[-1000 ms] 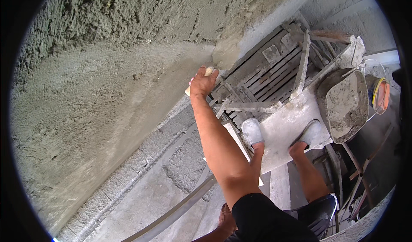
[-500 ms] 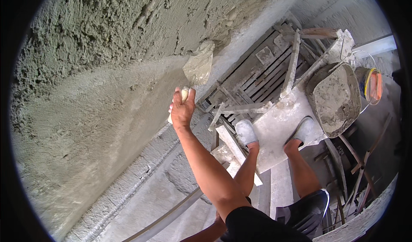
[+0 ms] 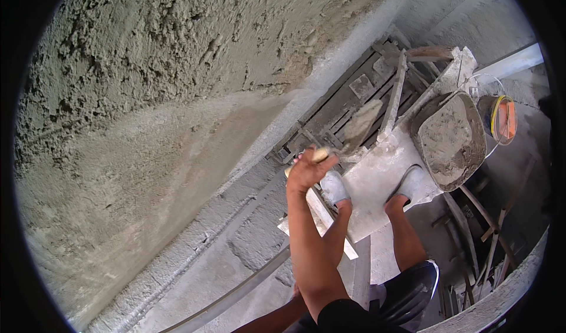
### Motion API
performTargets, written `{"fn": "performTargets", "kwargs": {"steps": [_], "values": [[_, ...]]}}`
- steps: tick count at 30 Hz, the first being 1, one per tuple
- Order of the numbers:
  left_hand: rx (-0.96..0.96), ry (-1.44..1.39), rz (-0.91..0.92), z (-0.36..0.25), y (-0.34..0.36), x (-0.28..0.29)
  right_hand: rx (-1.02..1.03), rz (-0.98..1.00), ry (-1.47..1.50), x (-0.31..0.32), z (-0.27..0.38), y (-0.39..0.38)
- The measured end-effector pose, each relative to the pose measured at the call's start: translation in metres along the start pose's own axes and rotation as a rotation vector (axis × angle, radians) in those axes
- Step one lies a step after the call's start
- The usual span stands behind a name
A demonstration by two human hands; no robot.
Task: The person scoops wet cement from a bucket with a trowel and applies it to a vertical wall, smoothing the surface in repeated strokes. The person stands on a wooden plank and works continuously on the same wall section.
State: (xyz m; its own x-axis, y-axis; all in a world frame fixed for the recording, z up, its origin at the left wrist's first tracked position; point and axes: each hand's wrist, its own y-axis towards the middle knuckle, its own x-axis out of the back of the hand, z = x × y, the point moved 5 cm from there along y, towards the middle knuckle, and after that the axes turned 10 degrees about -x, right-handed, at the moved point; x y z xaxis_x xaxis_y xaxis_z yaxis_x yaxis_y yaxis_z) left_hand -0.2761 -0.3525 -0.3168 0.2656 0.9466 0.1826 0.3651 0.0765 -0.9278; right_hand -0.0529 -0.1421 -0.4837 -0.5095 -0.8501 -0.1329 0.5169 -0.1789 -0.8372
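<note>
My right hand (image 3: 309,171) is closed round the pale handle of a trowel (image 3: 361,122), whose mortar-smeared blade is blurred by motion. The blade hangs away from the wall, above the wooden slats. To the left, the wall (image 3: 118,156) carries grey mortar, rough at the top and smoother below. Low in the picture my left hand (image 3: 298,293) is mostly hidden behind my right arm, so its fingers cannot be made out. A tub of mortar (image 3: 449,138) stands to the right of my feet.
My feet, in grey-white shoes, stand on a mortar-stained board (image 3: 377,179). Beyond it lie wooden slats (image 3: 339,100). An orange and yellow bucket (image 3: 504,120) is beside the tub, with loose timber (image 3: 495,238) below right. A long bar (image 3: 236,297) slants at lower left.
My right hand has swung the trowel off the wall, rightward and toward my feet. The view has shifted slightly. My left arm stays low.
</note>
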Motion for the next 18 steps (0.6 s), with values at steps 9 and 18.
{"fn": "performTargets", "kwargs": {"steps": [9, 18], "values": [[-0.016, 0.039, 0.007, -0.01, 0.007, 0.011, 0.147, 0.549, -0.543, -0.023, 0.01, -0.155], [0.001, 0.059, 0.031, -0.01, 0.005, 0.016, -0.877, 0.354, -0.263, -0.002, -0.078, -0.065]]}}
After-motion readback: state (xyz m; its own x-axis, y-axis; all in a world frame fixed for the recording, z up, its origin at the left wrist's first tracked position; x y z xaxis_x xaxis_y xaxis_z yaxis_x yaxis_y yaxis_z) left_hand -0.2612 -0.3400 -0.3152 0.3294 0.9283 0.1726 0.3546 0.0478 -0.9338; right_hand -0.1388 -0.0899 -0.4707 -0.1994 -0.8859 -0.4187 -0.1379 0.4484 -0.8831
